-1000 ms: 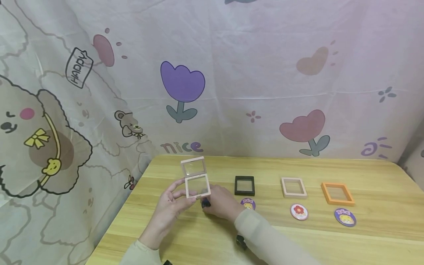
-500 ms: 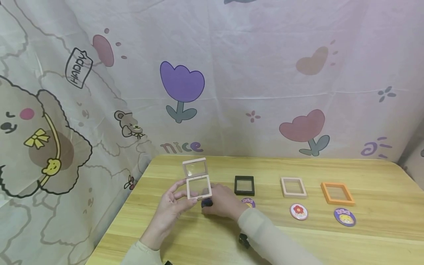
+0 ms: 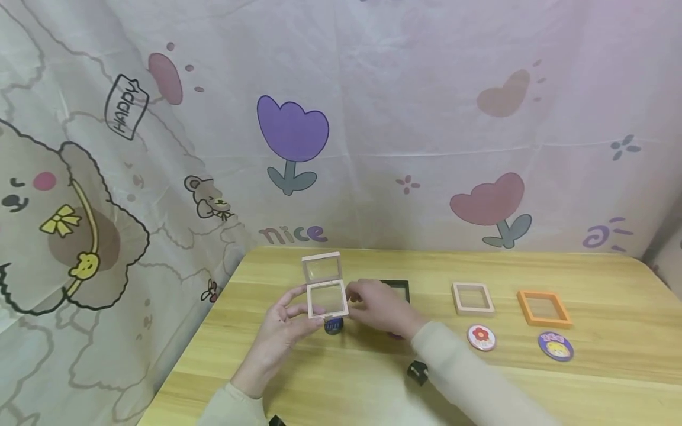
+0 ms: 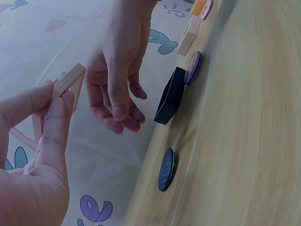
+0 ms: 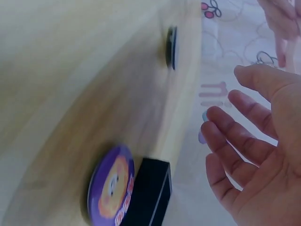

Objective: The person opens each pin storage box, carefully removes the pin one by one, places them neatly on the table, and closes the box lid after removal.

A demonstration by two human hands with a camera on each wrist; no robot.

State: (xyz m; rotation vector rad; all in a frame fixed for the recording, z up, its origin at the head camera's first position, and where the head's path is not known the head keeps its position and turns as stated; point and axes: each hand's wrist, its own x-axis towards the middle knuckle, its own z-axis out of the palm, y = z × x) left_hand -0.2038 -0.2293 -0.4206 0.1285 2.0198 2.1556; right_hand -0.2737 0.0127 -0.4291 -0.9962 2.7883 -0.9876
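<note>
In the head view my left hand [image 3: 279, 331] pinches a pale pink hinged display frame [image 3: 327, 316] by its left side and lower edge. Its clear-windowed lid stands swung up. My right hand [image 3: 380, 305] hovers just right of that frame with its fingers loosely bent; the right wrist view shows nothing in it. A round dark blue badge [image 3: 334, 326] lies on the table below the held frame, partly hidden by it. Behind the right hand are a black frame [image 3: 403, 287] and a purple badge [image 5: 110, 188], both largely covered in the head view.
Farther right on the wooden table [image 3: 586, 390] lie a pink frame [image 3: 473, 310] and an orange frame [image 3: 544, 322]. In front of them are a red-flower badge [image 3: 481, 338] and a purple bear badge [image 3: 556, 346]. A printed curtain [image 3: 383, 106] hangs behind the table.
My right hand has drawn back to the right and up from the dark blue badge, now covering more of the black frame. The left hand has carried the pink frame slightly right.
</note>
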